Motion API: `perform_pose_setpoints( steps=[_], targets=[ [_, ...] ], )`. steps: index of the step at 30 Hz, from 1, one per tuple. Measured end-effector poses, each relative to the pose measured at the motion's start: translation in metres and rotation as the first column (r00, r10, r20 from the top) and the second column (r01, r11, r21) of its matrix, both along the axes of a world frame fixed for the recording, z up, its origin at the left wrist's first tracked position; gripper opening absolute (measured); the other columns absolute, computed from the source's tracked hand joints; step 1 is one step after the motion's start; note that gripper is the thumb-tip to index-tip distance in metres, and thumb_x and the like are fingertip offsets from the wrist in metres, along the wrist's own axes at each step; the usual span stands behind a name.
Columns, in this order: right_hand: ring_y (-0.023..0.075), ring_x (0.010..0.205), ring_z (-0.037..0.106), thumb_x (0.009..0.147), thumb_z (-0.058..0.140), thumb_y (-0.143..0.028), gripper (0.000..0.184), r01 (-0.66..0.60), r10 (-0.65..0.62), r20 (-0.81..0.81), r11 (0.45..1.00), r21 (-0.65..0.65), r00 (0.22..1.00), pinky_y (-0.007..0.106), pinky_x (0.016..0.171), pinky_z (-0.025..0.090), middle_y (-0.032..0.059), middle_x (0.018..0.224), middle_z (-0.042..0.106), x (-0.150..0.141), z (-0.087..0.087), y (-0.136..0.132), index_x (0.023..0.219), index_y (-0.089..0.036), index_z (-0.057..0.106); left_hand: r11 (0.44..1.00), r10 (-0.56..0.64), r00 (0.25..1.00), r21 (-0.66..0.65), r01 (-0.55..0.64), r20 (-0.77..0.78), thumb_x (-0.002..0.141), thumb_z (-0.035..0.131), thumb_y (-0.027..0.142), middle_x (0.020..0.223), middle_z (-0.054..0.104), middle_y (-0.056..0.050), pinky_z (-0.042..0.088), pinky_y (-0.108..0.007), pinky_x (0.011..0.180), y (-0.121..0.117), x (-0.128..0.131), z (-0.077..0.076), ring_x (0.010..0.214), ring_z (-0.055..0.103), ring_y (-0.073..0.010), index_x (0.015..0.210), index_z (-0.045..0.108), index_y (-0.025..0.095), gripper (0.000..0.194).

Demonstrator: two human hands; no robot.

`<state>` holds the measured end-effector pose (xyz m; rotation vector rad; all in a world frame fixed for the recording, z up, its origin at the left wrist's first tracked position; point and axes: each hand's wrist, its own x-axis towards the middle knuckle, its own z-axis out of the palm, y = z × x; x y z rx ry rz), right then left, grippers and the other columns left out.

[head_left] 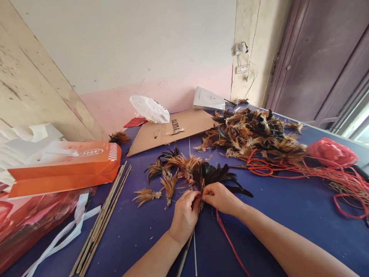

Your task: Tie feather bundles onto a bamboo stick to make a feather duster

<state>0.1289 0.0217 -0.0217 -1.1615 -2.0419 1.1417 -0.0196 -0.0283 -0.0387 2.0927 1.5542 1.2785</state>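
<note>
Near the table's middle, my left hand (184,215) is closed around a thin stick (185,254) with feathers bound at its far end. My right hand (221,198) pinches close beside it, fingertips at the red string (227,235), whose tail runs toward the front edge. Dark glossy feathers (217,174) and brown feathers (188,165) fan out beyond both hands. The fingers partly hide the binding. Small brown feather tufts (169,185) lie to the left of the bundle.
A large feather pile (250,134) lies back right, near red-handled scissors (259,167) and tangled red twine (331,154). Several bare sticks (100,223) and an orange paper bag (66,169) are left. Cardboard (173,132), a white plastic bag (150,109) and a white box (208,99) stand behind.
</note>
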Motion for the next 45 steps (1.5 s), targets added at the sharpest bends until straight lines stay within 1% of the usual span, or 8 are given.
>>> perform_pose_setpoints(
  steps=[7,16,19,24,28,32,39,45],
  targets=[
    [0.0065,0.045,0.032,0.069,0.055,-0.025,0.014,-0.014,0.009,-0.080,0.998,-0.067,0.997,0.018,0.042,0.023,-0.0044,0.049,0.043,0.002,-0.004,0.003,0.063,-0.013,0.060,0.982,0.014,0.995,-0.189,0.006,0.102,0.075,0.051,0.016,0.075,0.060,-0.004,0.045,-0.029,0.070,0.004,-0.001,0.009,0.074,0.058,-0.0169,0.072,0.063,0.017,0.013],
    [0.0078,0.050,0.036,0.071,0.054,-0.029,0.019,-0.043,0.039,-0.068,0.997,-0.060,0.997,0.019,0.046,0.027,-0.0029,0.052,0.048,0.002,-0.005,0.005,0.065,-0.013,0.062,0.844,-0.104,0.978,-0.504,0.182,0.179,0.072,0.049,0.021,0.085,0.056,-0.005,0.042,-0.026,0.071,0.008,-0.011,0.031,0.079,0.054,-0.0170,0.061,0.058,0.015,0.015],
    [0.0081,0.050,0.036,0.071,0.054,-0.029,0.018,-0.053,0.049,-0.070,0.997,-0.063,0.996,0.019,0.047,0.028,-0.0031,0.053,0.047,0.001,-0.005,0.005,0.064,-0.014,0.061,0.851,-0.128,0.980,-0.491,0.187,0.152,0.068,0.055,0.022,0.079,0.052,-0.002,0.041,-0.025,0.064,0.006,-0.009,0.031,0.070,0.052,-0.0149,0.064,0.055,0.016,0.007],
    [0.0077,0.049,0.033,0.070,0.055,-0.029,0.018,-0.052,0.048,-0.054,0.996,-0.069,0.997,0.020,0.047,0.026,-0.0041,0.051,0.044,0.000,-0.003,0.003,0.063,-0.014,0.060,0.940,-0.038,0.999,-0.339,0.042,0.016,0.063,0.054,0.013,0.071,0.049,0.000,0.041,-0.027,0.066,0.003,-0.001,0.025,0.070,0.051,-0.0153,0.058,0.049,0.019,0.009],
    [0.0078,0.050,0.034,0.070,0.054,-0.029,0.018,-0.044,0.039,-0.056,0.995,-0.090,0.998,0.020,0.047,0.026,-0.0040,0.053,0.045,0.001,-0.003,0.004,0.065,-0.014,0.062,0.973,-0.026,1.000,-0.230,0.023,-0.008,0.066,0.053,0.013,0.071,0.053,-0.002,0.042,-0.029,0.066,0.002,0.000,0.022,0.069,0.053,-0.0163,0.066,0.054,0.019,0.006],
    [0.0074,0.050,0.032,0.069,0.055,-0.030,0.018,-0.033,0.024,-0.064,0.988,-0.148,0.998,0.020,0.046,0.024,-0.0046,0.052,0.043,0.001,0.000,0.004,0.066,-0.014,0.062,0.980,0.024,0.999,-0.199,-0.030,-0.033,0.068,0.058,0.020,0.072,0.056,-0.002,0.042,-0.027,0.060,0.000,-0.006,0.022,0.062,0.054,-0.0149,0.077,0.055,0.019,0.010],
    [0.0063,0.046,0.033,0.069,0.055,-0.028,0.016,-0.046,0.033,-0.074,0.983,-0.176,0.997,0.019,0.045,0.025,-0.0056,0.049,0.043,-0.001,0.005,0.003,0.063,-0.014,0.060,0.977,0.007,0.953,-0.200,-0.071,-0.303,0.074,0.053,0.021,0.070,0.059,-0.002,0.038,-0.026,0.063,-0.005,-0.009,0.031,0.069,0.056,-0.0155,0.069,0.059,0.020,0.009],
    [0.0067,0.048,0.034,0.069,0.055,-0.028,0.016,-0.056,0.050,-0.044,0.987,-0.154,0.998,0.019,0.047,0.027,-0.0051,0.050,0.044,-0.001,0.006,0.002,0.063,-0.014,0.061,0.958,-0.003,0.949,-0.274,-0.089,-0.316,0.072,0.048,0.019,0.064,0.058,-0.001,0.034,-0.025,0.059,-0.005,-0.009,0.036,0.061,0.053,-0.0136,0.061,0.056,0.018,0.013]
  ],
)
